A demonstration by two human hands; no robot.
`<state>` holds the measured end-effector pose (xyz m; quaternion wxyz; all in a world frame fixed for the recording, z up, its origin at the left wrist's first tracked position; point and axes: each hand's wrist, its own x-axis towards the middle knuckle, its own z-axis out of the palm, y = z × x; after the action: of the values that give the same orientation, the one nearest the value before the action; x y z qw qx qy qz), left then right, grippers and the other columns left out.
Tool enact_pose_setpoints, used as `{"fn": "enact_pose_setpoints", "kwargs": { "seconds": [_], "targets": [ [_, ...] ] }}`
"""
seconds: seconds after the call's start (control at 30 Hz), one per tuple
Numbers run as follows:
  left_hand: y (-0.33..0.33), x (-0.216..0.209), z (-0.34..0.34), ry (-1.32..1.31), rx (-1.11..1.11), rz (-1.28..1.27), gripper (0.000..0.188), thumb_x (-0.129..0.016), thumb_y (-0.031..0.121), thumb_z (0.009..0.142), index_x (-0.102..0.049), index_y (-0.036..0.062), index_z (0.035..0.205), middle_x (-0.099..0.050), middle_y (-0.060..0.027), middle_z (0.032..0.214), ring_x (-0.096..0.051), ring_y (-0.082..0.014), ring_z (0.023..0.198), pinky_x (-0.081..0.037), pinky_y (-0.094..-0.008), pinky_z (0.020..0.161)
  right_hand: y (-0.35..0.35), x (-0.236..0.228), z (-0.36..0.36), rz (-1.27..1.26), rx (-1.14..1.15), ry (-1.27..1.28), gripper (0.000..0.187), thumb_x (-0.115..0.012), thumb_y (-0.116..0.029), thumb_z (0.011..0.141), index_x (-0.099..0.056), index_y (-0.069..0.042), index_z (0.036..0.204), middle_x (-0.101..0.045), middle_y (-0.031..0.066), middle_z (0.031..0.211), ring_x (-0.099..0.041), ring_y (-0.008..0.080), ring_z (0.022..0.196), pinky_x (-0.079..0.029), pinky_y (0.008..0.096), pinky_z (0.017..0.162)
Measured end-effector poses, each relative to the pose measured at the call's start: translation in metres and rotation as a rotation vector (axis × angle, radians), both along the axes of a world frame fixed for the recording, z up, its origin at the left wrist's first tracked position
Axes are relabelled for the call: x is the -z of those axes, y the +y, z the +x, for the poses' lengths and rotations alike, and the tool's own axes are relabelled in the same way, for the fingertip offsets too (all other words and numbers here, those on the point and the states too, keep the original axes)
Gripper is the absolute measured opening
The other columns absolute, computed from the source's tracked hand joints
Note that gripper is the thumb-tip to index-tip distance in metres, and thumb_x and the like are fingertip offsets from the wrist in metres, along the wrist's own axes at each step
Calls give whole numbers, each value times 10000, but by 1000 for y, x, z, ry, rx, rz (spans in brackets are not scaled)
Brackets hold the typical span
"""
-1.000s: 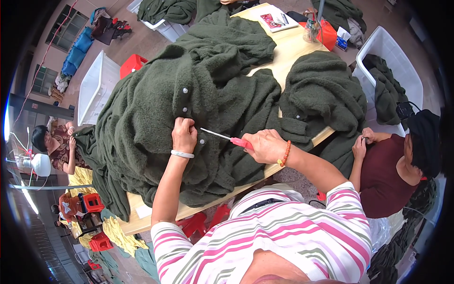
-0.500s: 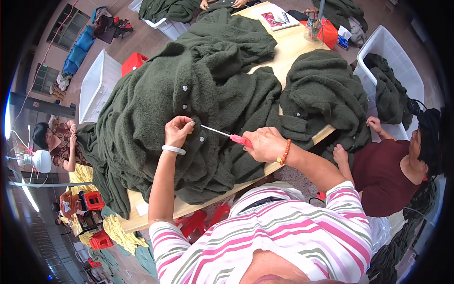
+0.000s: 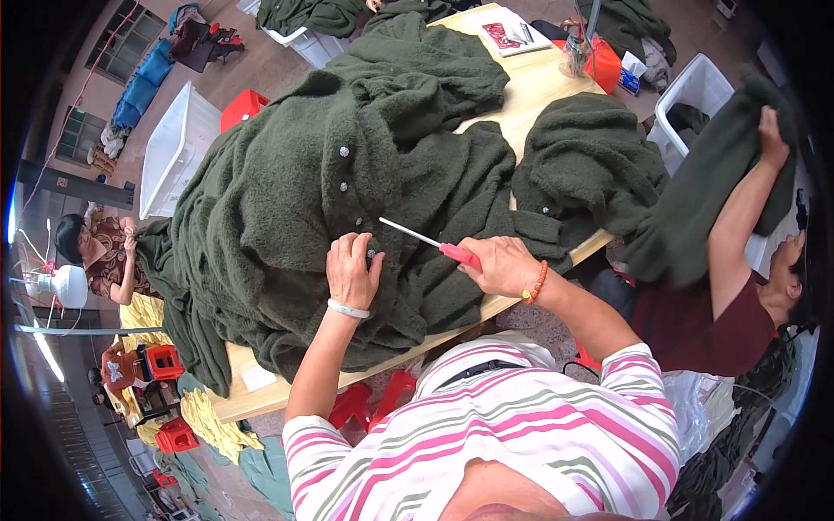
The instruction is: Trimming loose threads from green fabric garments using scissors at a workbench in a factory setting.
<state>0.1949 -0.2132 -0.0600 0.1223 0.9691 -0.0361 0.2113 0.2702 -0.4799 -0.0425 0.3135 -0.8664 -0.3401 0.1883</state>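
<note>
A dark green fuzzy knit cardigan [image 3: 269,182] lies heaped on the wooden table in front of me, with a row of sparkly round buttons [image 3: 344,152] down its front. My left hand [image 3: 351,276] rests on the knit beside the lowest visible button, thumb apart from the bent fingers; the fingertips partly cover the fabric there. In my right hand [image 3: 506,266] is a screwdriver-like tool [image 3: 460,255] with a pink-red handle and a long thin metal shaft. Its tip points up and left, just above the cardigan and right of the button row; the exact tip shape is too small to tell.
Another green garment [image 3: 591,148] lies on the table's right. A co-worker [image 3: 695,326] at right lifts a green garment beside a white bin [image 3: 695,91]. A second person [image 3: 109,260] sits at far left. Paper and a booklet [image 3: 512,35] lie at the table's [image 3: 556,82] far end.
My left hand has left its pinch on the cardigan edge and moved down to the lowest button. The tool's tip has come away from the fingers. The right co-worker has raised a garment.
</note>
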Motion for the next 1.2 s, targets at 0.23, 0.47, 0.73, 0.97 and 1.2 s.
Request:
{"fn": "enact_pose_setpoints", "kwargs": {
  "seconds": [0.23,0.47,0.73,0.97,1.2],
  "targets": [
    [45,34,4,6,-107,-252,161,-623,-2,782,-673,42,929,-668,-139,862,-640,-324,869,-506,-397,767,5,-22,-17,-92,-224,-64,205,-638,-257,839,-599,-95,959,-661,168,795,-648,371,801,-500,480,726],
    [9,-20,-64,-451,-524,20,749,-807,251,648,-487,24,1287,-362,-262,1398,-314,-416,1299,-239,-524,1066,-18,-5,-1,85,-20,-105,248,-655,-223,835,-617,-124,1060,-652,171,789,-634,375,783,-500,460,691],
    [55,-33,-134,140,-561,-1627,390,-748,75,777,-619,-70,1114,-667,-105,1061,-626,-181,965,-470,-305,912,-6,3,7,78,-139,-46,227,-637,-233,839,-605,-104,1023,-648,187,795,-624,408,793,-493,482,709],
    [93,-143,-191,-549,-575,-1129,339,-550,143,921,-548,-20,1218,-629,-94,1138,-583,-246,1090,-447,-364,964,5,-24,15,62,-45,-48,252,-656,-147,822,-628,-65,1059,-666,178,885,-642,379,863,-506,413,733],
    [201,-329,-409,-583,-937,596,633,-777,298,744,-566,-33,1240,-640,-165,1190,-638,-217,1061,-497,-312,931,31,-23,21,165,-99,-52,255,-665,-153,830,-638,-54,1064,-668,187,907,-649,372,868,-513,390,745]
  ]
}}
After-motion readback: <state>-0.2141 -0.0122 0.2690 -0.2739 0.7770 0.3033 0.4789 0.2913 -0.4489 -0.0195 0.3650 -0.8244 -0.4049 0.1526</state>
